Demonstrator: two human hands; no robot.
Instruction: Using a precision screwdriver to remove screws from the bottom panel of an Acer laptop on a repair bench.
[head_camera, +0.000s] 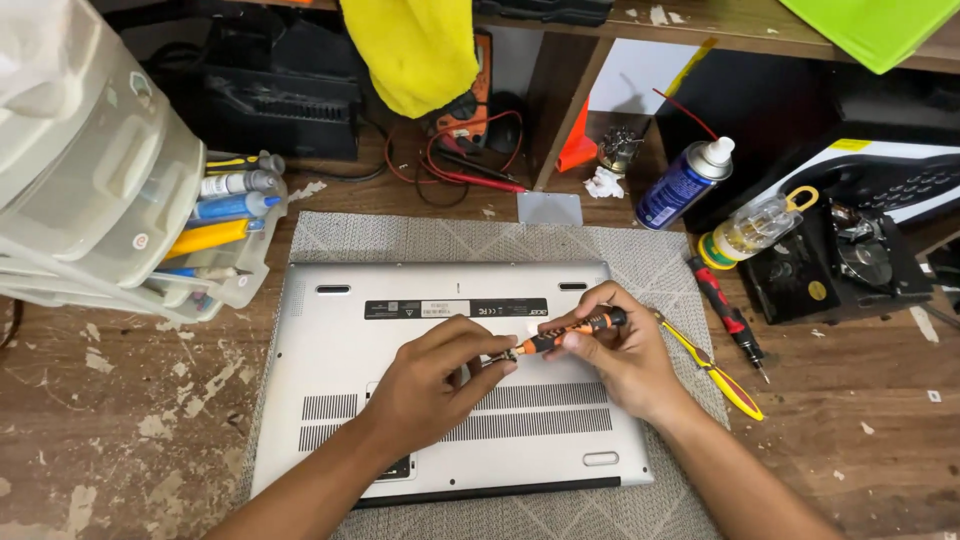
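Silver laptop (450, 380) is lying upside down on a grey mat (640, 250), base cover still on. Right hand (615, 355) is gripping an orange screwdriver (565, 333); left hand (440, 375) is pinching its tip.

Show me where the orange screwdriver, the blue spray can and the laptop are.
orange screwdriver (570, 331), head view, on its handle.
blue spray can (680, 188), head view, on its blue body.
laptop (340, 355), head view, on its bare silver underside.
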